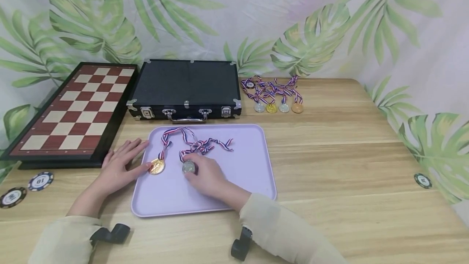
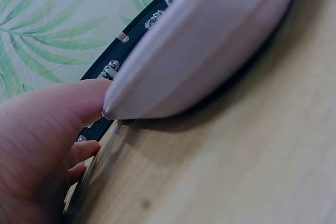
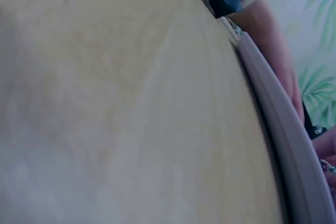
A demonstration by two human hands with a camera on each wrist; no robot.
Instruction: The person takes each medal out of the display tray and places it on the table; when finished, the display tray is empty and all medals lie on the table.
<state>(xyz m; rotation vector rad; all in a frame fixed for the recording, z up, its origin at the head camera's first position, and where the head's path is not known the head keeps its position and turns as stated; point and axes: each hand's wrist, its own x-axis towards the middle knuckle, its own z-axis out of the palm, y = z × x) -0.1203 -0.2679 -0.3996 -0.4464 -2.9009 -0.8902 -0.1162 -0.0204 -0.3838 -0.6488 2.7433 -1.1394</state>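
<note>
Poker chip [image 1: 40, 181] at near left reads "10" — wooden table [image 1: 348, 154], leaf-print backdrop [image 1: 256, 15]; right hand [image 1: 205, 176] pinches silver medal [image 1: 188, 167], left hand [image 1: 122, 166] flat

A wooden table [image 1: 348, 141] carries a lilac tray [image 1: 253, 174], black case [image 1: 185, 86], chessboard [image 1: 73, 111], loose medals [image 1: 275, 95] and poker chips [image 1: 40, 181].

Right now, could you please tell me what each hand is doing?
Left hand: open, resting at the tray edge.
Right hand: holding the silver medal.
</note>
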